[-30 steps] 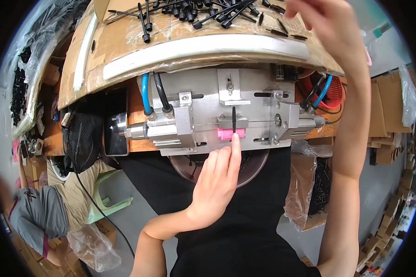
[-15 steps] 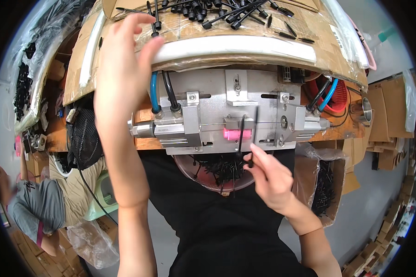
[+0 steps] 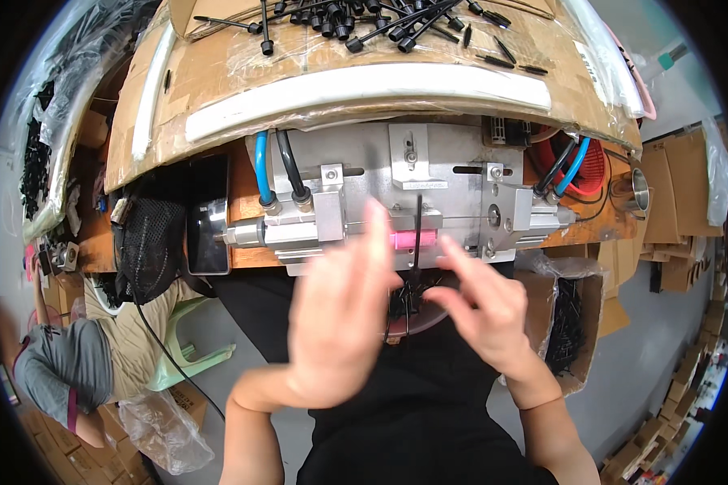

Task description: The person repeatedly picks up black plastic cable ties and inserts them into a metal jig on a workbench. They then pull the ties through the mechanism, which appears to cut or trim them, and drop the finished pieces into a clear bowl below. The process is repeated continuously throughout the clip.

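Observation:
A metal pneumatic fixture [image 3: 364,174] is bolted to the wooden bench edge. It carries a pink block [image 3: 408,240] at its front, with a thin black rod [image 3: 418,222] standing upright beside it. My left hand [image 3: 340,319] is blurred, with its fingers stretched up so the tips reach the fixture just left of the pink block; I see nothing in it. My right hand [image 3: 481,311] sits to the lower right of the rod, fingers apart, its index tip close to the rod's base and holding nothing. Below both hands is a round bowl of black parts [image 3: 404,303].
A cardboard shelf [image 3: 218,73] above the fixture holds several black pins [image 3: 356,20]. Blue and black hoses [image 3: 271,174] enter on the left, beside a dark phone [image 3: 209,214]. A box of black parts [image 3: 570,327] and a metal cup [image 3: 639,190] lie right. Another person [image 3: 73,356] sits lower left.
My left hand came down from the cardboard shelf to the front of the fixture. My right hand rose a little toward the rod.

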{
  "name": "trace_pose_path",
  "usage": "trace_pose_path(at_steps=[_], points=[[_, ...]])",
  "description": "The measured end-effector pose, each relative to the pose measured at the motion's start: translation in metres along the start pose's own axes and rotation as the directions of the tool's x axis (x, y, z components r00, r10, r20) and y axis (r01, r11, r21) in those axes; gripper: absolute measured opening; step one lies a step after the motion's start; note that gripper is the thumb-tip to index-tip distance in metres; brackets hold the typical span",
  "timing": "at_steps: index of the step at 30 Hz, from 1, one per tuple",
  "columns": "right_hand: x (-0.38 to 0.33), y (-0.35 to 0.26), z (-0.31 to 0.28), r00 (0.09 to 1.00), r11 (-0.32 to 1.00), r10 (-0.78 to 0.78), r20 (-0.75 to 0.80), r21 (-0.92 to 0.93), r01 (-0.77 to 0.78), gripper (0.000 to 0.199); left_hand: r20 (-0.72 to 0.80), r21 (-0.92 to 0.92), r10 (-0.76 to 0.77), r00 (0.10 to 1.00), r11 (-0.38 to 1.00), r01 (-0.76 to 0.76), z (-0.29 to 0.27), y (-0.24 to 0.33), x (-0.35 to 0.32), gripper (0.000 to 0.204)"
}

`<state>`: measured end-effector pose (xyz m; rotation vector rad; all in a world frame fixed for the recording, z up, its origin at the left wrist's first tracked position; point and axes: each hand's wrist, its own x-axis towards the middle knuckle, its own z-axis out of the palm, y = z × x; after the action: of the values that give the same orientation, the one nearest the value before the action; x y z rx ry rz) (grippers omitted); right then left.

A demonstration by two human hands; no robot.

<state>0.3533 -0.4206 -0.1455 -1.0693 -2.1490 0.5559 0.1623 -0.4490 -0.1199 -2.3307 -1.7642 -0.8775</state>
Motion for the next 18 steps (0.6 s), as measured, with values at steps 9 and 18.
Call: trace_pose_path(at_steps=[9, 18], points=[[-0.002, 0.004, -0.025, 0.962, 0.973, 0.178, -0.204, 0.18, -0.142, 0.052, 0.211, 0.053, -0.033, 0.977, 0.998, 0.023, 0.049, 0.032, -0.02, 0.07], [-0.001, 0.002, -0.035, 0.96, 0.971, 0.157, -0.232, 0.212, -0.108, 0.05, 0.246, -0.098, -0.068, 0.967, 0.991, 0.094, 0.032, 0.035, -0.026, 0.069]])
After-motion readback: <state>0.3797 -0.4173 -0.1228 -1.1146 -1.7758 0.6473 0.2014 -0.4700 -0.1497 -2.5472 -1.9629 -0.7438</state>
